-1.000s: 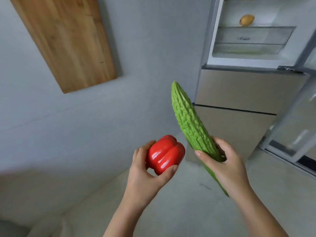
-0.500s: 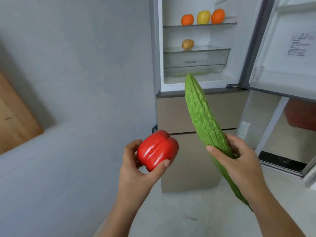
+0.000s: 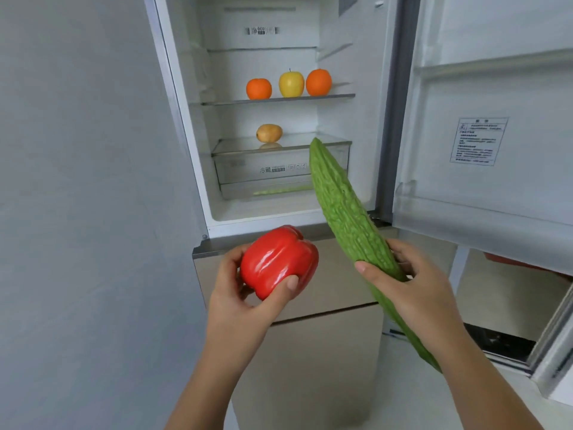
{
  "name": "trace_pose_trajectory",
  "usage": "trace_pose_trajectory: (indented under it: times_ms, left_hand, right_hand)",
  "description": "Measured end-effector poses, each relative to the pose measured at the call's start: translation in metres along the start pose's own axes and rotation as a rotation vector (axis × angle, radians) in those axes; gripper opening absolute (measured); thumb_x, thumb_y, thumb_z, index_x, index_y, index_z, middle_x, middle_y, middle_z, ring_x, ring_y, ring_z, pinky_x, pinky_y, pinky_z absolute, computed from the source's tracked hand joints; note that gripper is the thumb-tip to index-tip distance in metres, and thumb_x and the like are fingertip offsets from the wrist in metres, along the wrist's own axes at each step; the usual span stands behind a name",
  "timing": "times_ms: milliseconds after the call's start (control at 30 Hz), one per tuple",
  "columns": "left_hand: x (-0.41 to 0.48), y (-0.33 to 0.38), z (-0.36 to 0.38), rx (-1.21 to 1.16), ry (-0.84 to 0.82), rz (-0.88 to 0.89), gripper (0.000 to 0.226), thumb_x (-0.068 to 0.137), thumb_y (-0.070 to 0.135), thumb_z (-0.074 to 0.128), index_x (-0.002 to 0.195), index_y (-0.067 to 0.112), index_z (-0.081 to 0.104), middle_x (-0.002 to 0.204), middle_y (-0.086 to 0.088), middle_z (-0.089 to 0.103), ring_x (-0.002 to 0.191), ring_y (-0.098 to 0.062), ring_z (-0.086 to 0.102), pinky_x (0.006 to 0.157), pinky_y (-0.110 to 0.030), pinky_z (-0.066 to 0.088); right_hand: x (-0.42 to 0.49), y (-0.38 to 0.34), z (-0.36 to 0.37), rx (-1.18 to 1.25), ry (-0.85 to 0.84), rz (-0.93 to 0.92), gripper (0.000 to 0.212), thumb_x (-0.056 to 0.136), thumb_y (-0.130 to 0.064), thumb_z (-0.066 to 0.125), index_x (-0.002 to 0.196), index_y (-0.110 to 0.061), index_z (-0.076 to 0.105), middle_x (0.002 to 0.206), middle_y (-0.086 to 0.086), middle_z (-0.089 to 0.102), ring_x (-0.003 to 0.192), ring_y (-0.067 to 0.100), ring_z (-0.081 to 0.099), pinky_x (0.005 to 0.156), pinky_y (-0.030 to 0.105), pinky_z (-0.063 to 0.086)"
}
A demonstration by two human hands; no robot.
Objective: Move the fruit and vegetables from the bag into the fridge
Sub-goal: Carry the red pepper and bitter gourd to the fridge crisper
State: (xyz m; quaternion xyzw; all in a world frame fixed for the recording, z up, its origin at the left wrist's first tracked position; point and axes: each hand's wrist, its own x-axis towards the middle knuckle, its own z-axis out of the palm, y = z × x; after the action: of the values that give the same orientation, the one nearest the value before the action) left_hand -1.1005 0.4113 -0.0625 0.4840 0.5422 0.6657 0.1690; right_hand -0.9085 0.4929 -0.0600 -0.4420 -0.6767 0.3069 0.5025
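My left hand (image 3: pixel 245 293) grips a shiny red bell pepper (image 3: pixel 279 260) in front of the fridge's lower drawers. My right hand (image 3: pixel 415 287) holds a long bumpy green bitter gourd (image 3: pixel 344 212) around its lower half, its tip pointing up toward the open fridge (image 3: pixel 366 125). Inside, two oranges (image 3: pixel 259 88) and a yellow apple (image 3: pixel 290 84) stand on a glass shelf. Below them a brownish-yellow fruit (image 3: pixel 269 133) lies on the cover of the clear crisper drawer (image 3: pixel 266 172). The bag is out of view.
The fridge door (image 3: pixel 483 125) stands swung open at the right, with shelves and a label on its inside. A grey wall (image 3: pixel 86 181) runs along the left. Two shut beige drawer fronts (image 3: pixel 335 293) lie under the open compartment.
My view has swung up and closer to the fridge, so its whole open compartment now shows. Both hands keep their hold on the pepper and the gourd.
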Motion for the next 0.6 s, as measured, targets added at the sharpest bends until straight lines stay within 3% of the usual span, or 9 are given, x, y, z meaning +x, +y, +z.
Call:
trace_pose_trajectory:
  times_ms: [167,367,500,600]
  left_hand:
    - [0.045,-0.025,0.02,0.037,0.011,-0.022,0.064,0.046,0.056,0.072,0.103,0.04,0.05,0.102,0.015,0.059,0.091,-0.004,0.061,0.078,-0.029,0.052]
    - [0.119,-0.054,0.027,0.024,0.046,0.011,0.062,0.045,0.055,0.072,0.1,0.04,0.048,0.102,0.019,0.056,0.089,-0.001,0.06,0.074,-0.021,0.049]
    - [0.175,-0.075,0.021,0.014,0.075,0.056,0.059,0.045,0.055,0.072,0.098,0.043,0.048,0.097,0.025,0.057,0.087,0.0,0.06,0.071,-0.017,0.049]
    - [0.219,-0.091,0.01,0.025,0.1,0.074,0.065,0.045,0.058,0.072,0.103,0.043,0.048,0.102,0.023,0.056,0.092,-0.003,0.059,0.075,-0.021,0.05]
  right_hand:
    - [0.05,0.018,0.014,-0.011,-0.006,-0.007,0.043,0.067,-0.044,0.073,0.108,-0.035,0.062,0.096,-0.013,0.065,0.087,0.001,0.059,0.072,0.024,0.047]
    - [0.118,0.02,0.047,-0.025,-0.019,-0.055,0.036,0.067,-0.041,0.074,0.1,-0.034,0.064,0.092,-0.011,0.066,0.084,0.004,0.06,0.07,0.025,0.047]
    - [0.175,0.008,0.081,-0.108,-0.05,-0.128,0.027,0.07,-0.039,0.073,0.093,-0.041,0.06,0.09,-0.014,0.064,0.079,-0.005,0.056,0.061,0.008,0.039]
    - [0.223,-0.004,0.113,-0.199,-0.098,-0.175,0.026,0.07,-0.04,0.073,0.092,-0.041,0.06,0.093,-0.01,0.063,0.081,-0.002,0.055,0.062,0.01,0.037]
